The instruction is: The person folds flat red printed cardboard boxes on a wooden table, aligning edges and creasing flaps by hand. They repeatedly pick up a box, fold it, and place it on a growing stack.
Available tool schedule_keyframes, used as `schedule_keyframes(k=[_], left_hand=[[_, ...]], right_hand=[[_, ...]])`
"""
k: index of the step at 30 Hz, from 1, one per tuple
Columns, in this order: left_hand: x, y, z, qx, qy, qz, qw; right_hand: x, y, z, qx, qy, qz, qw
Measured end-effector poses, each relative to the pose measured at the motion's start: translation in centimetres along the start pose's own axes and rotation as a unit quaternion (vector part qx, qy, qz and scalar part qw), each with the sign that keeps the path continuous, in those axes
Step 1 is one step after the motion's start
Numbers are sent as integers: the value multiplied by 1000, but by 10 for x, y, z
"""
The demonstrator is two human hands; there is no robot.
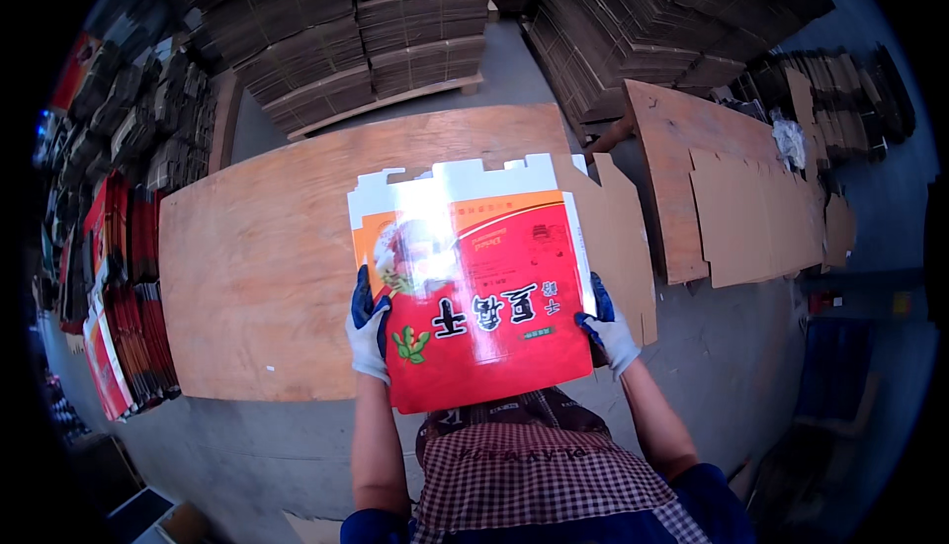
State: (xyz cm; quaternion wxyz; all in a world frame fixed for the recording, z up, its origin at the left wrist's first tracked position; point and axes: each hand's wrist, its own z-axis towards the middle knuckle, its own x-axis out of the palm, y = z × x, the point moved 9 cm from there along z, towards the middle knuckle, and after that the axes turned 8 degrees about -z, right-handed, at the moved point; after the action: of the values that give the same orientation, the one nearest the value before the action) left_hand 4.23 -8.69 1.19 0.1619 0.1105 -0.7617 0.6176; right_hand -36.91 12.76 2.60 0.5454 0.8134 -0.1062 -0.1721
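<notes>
I hold a flat, glossy red, orange and white printed carton blank [484,287] up in front of me over the wooden table [257,267]. My left hand [368,332], in a white and blue glove, grips its left edge. My right hand [608,332], gloved the same way, grips its right edge. The blank's white tabs point away from me. A plain brown cardboard blank [623,238] lies under it on the table, showing at the right.
Stacks of flat brown cardboard [395,30] fill the back. A second wooden board [672,149] at the right carries brown blanks [756,218]. Bundles of red printed cartons [124,317] stand at the left. Grey concrete floor [722,366] surrounds the table.
</notes>
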Motion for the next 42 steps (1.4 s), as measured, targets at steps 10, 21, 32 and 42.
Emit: schedule_keyframes(k=[10, 21, 32, 42], left_hand=[[215, -10, -11, 233, 241, 489, 805], [272, 65, -14, 202, 273, 607, 719], [264, 58, -10, 196, 267, 571, 751], [265, 56, -9, 191, 271, 562, 757]], right_hand=[[28, 26, -22, 87, -44, -270, 958], [-172, 9, 20, 129, -284, -311, 898], [-34, 134, 111, -134, -95, -381, 910], [29, 127, 187, -240, -7, -581, 778]])
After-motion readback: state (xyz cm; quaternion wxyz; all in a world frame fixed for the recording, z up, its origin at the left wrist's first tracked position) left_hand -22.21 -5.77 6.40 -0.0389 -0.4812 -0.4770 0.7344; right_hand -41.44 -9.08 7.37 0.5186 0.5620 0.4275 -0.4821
